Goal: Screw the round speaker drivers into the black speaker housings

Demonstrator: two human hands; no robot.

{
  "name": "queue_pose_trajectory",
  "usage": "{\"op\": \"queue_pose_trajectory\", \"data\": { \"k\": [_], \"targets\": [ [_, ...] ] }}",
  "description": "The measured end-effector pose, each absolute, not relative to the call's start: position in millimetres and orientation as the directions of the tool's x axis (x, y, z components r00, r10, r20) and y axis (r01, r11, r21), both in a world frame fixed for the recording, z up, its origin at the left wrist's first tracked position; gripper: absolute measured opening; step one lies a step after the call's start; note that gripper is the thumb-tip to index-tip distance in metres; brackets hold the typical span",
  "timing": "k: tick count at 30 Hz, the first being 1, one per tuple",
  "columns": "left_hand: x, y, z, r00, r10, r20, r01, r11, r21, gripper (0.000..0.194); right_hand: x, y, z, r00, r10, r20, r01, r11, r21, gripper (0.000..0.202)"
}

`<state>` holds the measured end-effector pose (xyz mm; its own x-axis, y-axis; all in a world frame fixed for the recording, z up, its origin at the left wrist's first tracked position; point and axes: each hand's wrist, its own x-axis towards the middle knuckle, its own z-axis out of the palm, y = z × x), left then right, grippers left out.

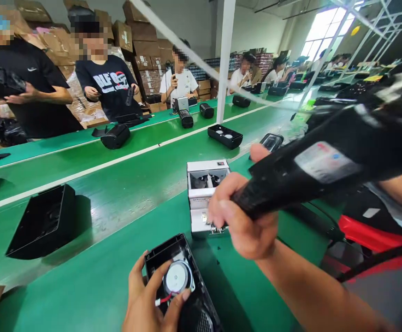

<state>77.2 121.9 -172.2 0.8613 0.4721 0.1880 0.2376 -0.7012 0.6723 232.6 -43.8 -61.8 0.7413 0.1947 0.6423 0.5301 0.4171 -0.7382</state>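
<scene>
My right hand (244,221) is wrapped round the lower part of a black electric screwdriver (291,166), which slants up to the right. It is over the front of a white screw feeder (206,198), and hides part of it, along with the screwdriver's tip. At the bottom, my left hand (152,295) has thumb and forefinger on the edges of a round speaker driver (176,277) inside a black speaker housing (201,299). A short red wire with a white plug (162,299) hangs by the driver. The housing lies open side up on the green bench.
An open black housing (45,221) rests on the green conveyor (128,180) at left. Another with two drivers (225,135) lies beyond the feeder. A white post (226,64) rises mid-view. Several people work across the belt; a red stool (370,240) is at right.
</scene>
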Motion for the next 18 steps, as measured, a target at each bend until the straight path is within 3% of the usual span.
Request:
{"op": "queue_pose_trajectory", "data": {
  "k": [3,6,9,14,18],
  "targets": [
    [87.5,114.9,-157.6,0.847,0.521,0.106,0.305,-0.641,0.705,0.047,239.8,-56.4,-58.3,0.694,0.098,0.714,0.637,0.38,-0.671,0.039],
    [90.0,113.1,-149.5,0.848,0.526,0.061,0.32,-0.601,0.733,0.048,239.0,-55.2,-70.0,0.693,0.186,0.697,0.623,0.332,-0.708,0.024],
    [85.6,115.3,-148.9,0.873,0.487,0.006,0.313,-0.572,0.759,0.048,237.2,-50.0,-77.8,0.714,0.177,0.678,0.605,0.332,-0.724,0.028],
    [81.7,115.2,-146.7,0.877,0.477,-0.063,0.34,-0.522,0.783,0.046,227.6,-52.2,-72.2,0.862,0.336,0.379,0.26,0.35,-0.9,0.039],
    [83.8,112.1,-139.9,0.867,0.489,-0.095,0.369,-0.502,0.783,0.045,197.4,-63.8,-61.3,0.84,0.306,0.447,0.256,0.502,-0.826,0.056]
  ]
}}
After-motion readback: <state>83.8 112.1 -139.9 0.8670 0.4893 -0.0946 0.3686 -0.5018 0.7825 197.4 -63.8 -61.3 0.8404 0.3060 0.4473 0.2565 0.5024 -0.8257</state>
